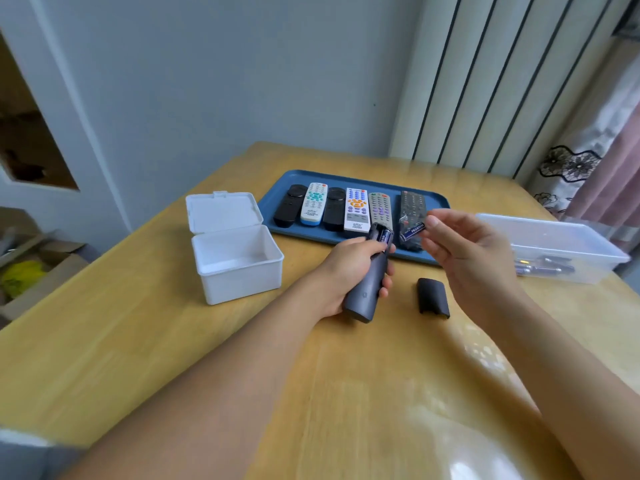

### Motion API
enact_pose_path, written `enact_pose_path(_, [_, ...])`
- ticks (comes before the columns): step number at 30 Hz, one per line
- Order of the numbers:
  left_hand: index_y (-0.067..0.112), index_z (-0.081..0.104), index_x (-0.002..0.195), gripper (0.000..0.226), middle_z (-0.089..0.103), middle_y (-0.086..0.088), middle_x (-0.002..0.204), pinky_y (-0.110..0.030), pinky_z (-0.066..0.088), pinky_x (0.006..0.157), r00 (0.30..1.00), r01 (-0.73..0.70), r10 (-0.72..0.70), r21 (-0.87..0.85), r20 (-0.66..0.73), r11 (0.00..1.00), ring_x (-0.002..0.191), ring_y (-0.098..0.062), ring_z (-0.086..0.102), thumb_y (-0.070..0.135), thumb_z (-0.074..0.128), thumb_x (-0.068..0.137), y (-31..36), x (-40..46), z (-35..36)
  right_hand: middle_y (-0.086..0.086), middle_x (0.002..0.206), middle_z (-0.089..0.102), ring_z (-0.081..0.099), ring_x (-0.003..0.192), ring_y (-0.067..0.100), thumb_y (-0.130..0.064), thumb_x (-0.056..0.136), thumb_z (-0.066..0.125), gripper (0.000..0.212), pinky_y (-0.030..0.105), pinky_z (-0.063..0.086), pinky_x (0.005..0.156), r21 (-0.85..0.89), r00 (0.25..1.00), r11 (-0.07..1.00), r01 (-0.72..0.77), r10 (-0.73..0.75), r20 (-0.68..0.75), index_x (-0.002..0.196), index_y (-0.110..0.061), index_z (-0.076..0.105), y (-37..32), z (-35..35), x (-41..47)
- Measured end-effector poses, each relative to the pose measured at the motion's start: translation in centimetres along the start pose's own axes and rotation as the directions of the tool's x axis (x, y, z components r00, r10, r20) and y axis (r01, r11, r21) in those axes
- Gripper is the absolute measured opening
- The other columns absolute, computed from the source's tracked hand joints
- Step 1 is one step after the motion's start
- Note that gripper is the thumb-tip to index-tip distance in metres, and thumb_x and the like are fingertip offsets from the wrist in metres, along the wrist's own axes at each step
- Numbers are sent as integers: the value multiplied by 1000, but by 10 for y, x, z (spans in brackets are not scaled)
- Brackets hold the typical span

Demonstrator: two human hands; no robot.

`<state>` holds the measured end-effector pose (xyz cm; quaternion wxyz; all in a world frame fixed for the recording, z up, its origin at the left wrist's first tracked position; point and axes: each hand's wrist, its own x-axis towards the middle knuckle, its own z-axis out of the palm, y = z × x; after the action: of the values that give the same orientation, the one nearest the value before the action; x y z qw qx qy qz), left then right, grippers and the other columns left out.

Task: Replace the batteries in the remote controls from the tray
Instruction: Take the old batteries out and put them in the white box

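- You work at a pale wooden table (138, 341) with a glossy top; a grey wall stands behind it, a ribbed white panel (485, 81) at 1 o'clock, and a patterned curtain (595, 161) at 2 o'clock.
- A blue tray (277, 195) lies at 12 o'clock on the table, with six remotes side by side on it: black, white with a blue end, black, white with an orange pad, grey, and a dark one on the right.
- A white box (239, 265) with its hinged lid thrown back stands at 10 o'clock, just left of the tray.
- A clear plastic tub (554, 244) sits at 3 o'clock; batteries lie in its near end.
- A dark battery cover (433, 297) lies on the table between your two forearms, near your right wrist.
- Your left hand (346, 271) reaches in from 7 o'clock, fingers curled around a grey remote (367, 289) tilted up off the table, its open compartment at the far end showing a battery (489, 237).
- Your right hand (464, 251) comes in from 5 o'clock, raised above the tray's near edge, thumb and fingertips pinching a blue battery (412, 232) by one end, just right of the open compartment and not touching it.
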<state>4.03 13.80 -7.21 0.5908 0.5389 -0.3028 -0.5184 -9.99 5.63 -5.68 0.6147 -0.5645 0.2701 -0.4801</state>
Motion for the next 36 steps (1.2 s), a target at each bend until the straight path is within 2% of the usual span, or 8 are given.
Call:
enact_pose_path(3, [6,52,105,10,55,-10,67,-22,43,41,999,17,-19,-45,-31,999,48,-20,51,11,44,102,3,-7,-4,-1,73,73,71,71,10,-3,89,66,6,19,58,72,118,997,991,-66,60,57,86,-9,67,-15,22,-11])
enact_pose_path(6, [7,53,96,14,55,-11,68,-23,44,42,998,42,-43,-25,-47,999,49,-19,52,10,41,102,4,-11,-3,8,77,73,72,72,15,-5,86,72,3,23,57,60,-102,969,989,-107,127,212,85,-5,69,-23,67,-15])
enact_pose_path(12, [18,47,82,28,50,-2,71,-23,45,50,992,5,-6,-8,-127,1000,55,-12,50,8,33,105,3,-21,-18,8,66,68,68,59,14,4,81,76,14,23,61,68,-311,910,949,-59,179,374,71,-2,69,-19,167,2])
enact_pose_path(15, [28,44,82,35,51,5,81,-16,50,54,984,30,-43,-78,-173,997,66,-6,54,9,31,108,3,-23,-25,15,69,71,69,60,19,0,80,78,12,30,63,67,-551,899,834,12,231,371,71,-3,70,-8,182,11])
enact_pose_path(19, [11,47,78,31,53,-7,60,-21,35,40,981,110,-125,-104,-150,989,45,-17,47,12,30,104,12,-27,-16,4,76,73,63,55,8,-12,81,74,5,13,46,54,-724,891,521,452,-225,394,79,-7,74,-14,151,15])
enact_pose_path(22, [5,58,81,35,58,-13,63,-23,36,43,984,70,-101,-203,-147,977,49,-23,47,22,36,102,10,-21,-15,-6,78,71,64,68,4,-16,80,76,6,13,47,66,-793,879,396,463,-321,353,85,-15,76,-18,87,10])
enact_pose_path(30, [6,61,101,29,63,-10,71,-28,41,44,1000,16,-18,-125,-14,992,56,-22,52,29,43,103,3,-11,-3,-7,99,72,70,84,5,-20,74,87,38,10,53,79,-744,923,547,385,-245,298,110,-19,73,6,5,-8])
enact_pose_path(36, [7,63,106,26,61,-7,74,-26,43,46,999,-43,42,-43,-8,998,59,-19,54,29,48,104,-2,-10,-3,-1,98,74,71,84,13,-25,74,85,40,35,60,82,-749,909,518,413,-286,303,112,-17,74,10,6,-5])
